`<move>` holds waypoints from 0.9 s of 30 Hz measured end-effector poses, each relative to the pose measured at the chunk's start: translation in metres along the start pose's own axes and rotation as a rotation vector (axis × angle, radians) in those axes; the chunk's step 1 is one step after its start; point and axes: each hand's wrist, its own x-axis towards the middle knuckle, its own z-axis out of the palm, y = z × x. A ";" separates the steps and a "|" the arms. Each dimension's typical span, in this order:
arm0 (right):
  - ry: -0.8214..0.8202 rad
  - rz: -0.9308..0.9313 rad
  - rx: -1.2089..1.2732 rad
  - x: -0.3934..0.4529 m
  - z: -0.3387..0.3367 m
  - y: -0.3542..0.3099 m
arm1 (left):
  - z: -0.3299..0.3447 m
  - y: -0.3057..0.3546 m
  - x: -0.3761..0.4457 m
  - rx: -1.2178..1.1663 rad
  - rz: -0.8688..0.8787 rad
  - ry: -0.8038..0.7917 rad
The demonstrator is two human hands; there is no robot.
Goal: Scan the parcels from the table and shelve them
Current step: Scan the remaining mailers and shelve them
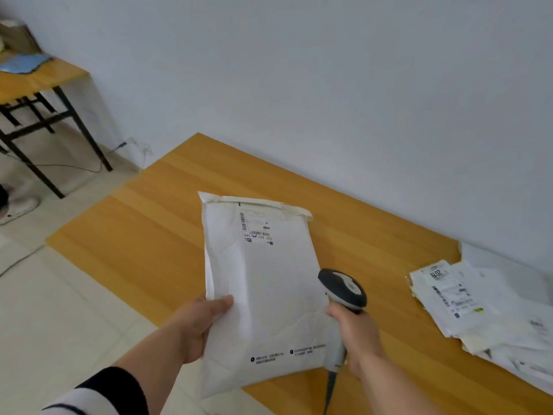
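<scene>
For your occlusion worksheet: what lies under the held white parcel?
Under the white parcel the wooden table shows around it; the patch directly beneath is covered.

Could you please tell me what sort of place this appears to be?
Probably a small, makeshift parcel-sorting room: a handheld barcode scanner, a labelled white mailer held over a wooden table, and a pile of parcels on it.

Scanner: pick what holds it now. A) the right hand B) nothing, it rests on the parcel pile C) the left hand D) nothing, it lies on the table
A: the right hand grips the scanner by its handle, while the left hand holds the white parcel.
</scene>
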 end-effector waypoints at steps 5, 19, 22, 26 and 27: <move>-0.226 -0.214 0.133 -0.039 -0.022 -0.023 | 0.022 -0.021 -0.029 0.039 0.031 -0.035; -0.349 -0.444 0.161 -0.100 -0.050 -0.041 | 0.048 -0.028 -0.088 0.003 0.193 -0.064; -0.372 -0.457 0.175 -0.108 -0.054 -0.043 | 0.049 -0.031 -0.096 0.015 0.210 -0.054; -0.399 -0.492 0.144 -0.118 -0.060 -0.044 | 0.050 -0.033 -0.107 0.014 0.227 -0.046; -0.403 -0.492 0.146 -0.120 -0.062 -0.044 | 0.050 -0.033 -0.109 0.015 0.231 -0.043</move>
